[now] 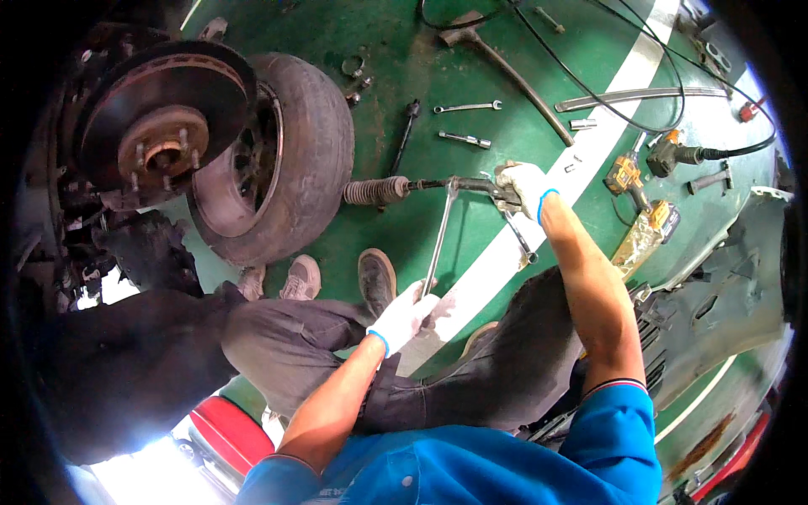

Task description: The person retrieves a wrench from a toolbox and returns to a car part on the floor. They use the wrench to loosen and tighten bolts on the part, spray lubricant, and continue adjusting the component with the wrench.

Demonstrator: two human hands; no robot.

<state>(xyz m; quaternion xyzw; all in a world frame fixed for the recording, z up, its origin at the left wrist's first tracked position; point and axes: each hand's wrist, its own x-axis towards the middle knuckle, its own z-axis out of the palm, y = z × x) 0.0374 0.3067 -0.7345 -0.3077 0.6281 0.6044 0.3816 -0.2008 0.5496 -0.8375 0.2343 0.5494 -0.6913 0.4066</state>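
Observation:
My left hand [404,318], in a white glove with a blue cuff, is closed around the lower end of a long silver wrench [441,237]. The wrench's upper head sits against a tie rod [475,184], roughly midway along the bare part. My right hand [523,188], gloved the same way, is closed on the right end of that rod. A ribbed rubber boot [376,192] covers the rod's left end, close to the tyre. Below my right hand a short metal piece with a round end [523,239] slants down; where it joins is hidden by the glove.
A wheel with tyre [316,160] leans beside a rusty brake disc [164,126] at left. On the green floor lie a small wrench [468,107], a socket extension [465,140], a hammer [513,71], cordless tools [625,175] and a black hose [555,63]. Another person's shoes [301,278] stand near the wheel.

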